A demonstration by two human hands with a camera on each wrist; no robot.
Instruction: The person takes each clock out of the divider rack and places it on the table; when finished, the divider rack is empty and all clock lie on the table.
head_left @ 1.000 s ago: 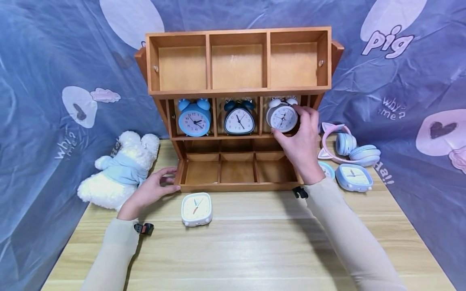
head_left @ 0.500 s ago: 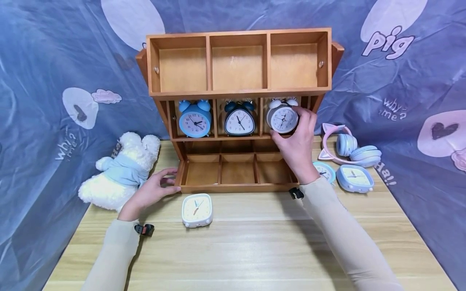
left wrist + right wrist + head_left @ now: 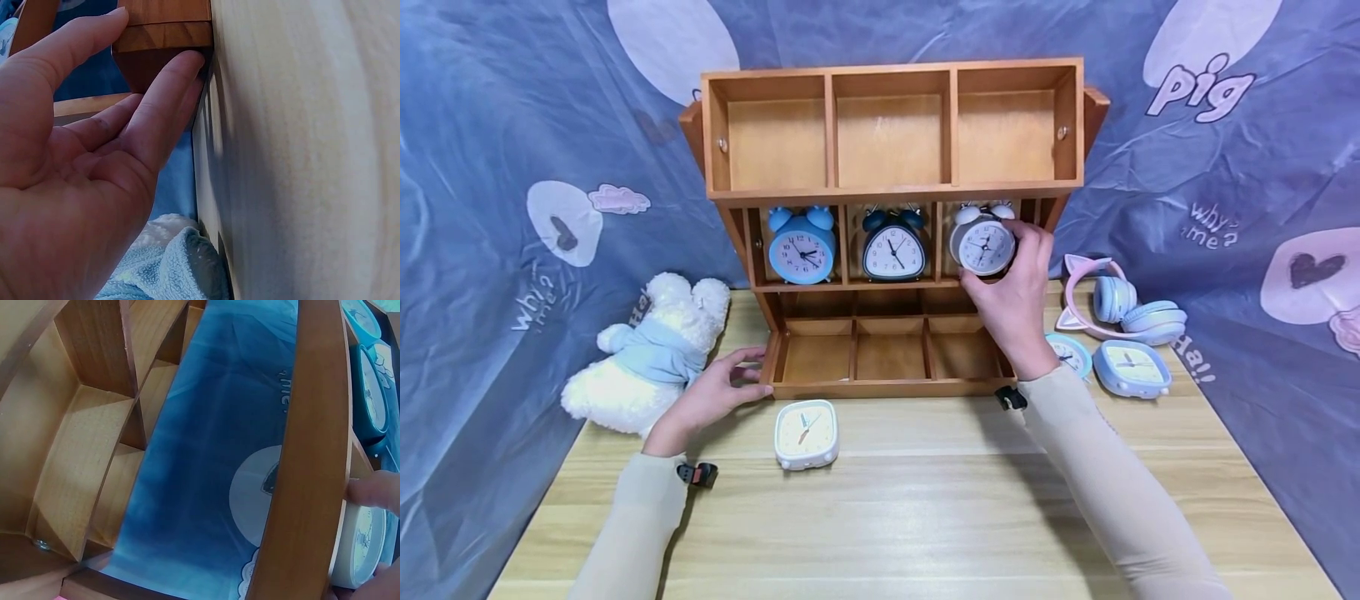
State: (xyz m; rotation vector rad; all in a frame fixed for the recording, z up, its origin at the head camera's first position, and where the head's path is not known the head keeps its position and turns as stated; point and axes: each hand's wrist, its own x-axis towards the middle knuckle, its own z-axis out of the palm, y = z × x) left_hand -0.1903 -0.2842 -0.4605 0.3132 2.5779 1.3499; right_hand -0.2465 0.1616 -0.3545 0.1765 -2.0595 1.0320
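My right hand [image 3: 1015, 292] grips a grey-white twin-bell alarm clock [image 3: 986, 245] between thumb and fingers. It sits in the right compartment of the middle tier of a wooden shelf [image 3: 887, 387]. In the right wrist view, fingers lie at both ends of the white clock [image 3: 361, 547]. My left hand [image 3: 718, 392] holds the shelf's lower left corner; the left wrist view shows its digits on two sides of that wooden corner [image 3: 164, 37]. To the left in the middle tier stand a blue twin-bell clock [image 3: 802, 246] and a dark teal triangular clock [image 3: 893, 246].
A white square clock [image 3: 807, 433] lies on the table before the shelf. At the right are a light-blue round clock [image 3: 1070, 354], a blue square clock [image 3: 1131, 368] and cat-ear headphones [image 3: 1150, 321]. A white plush toy [image 3: 651, 350] leans at the left, near my left hand.
My right forearm has shifted slightly left, uncovering more of the round blue clock. The hand stays on the grey-white clock, and my left hand keeps its place.
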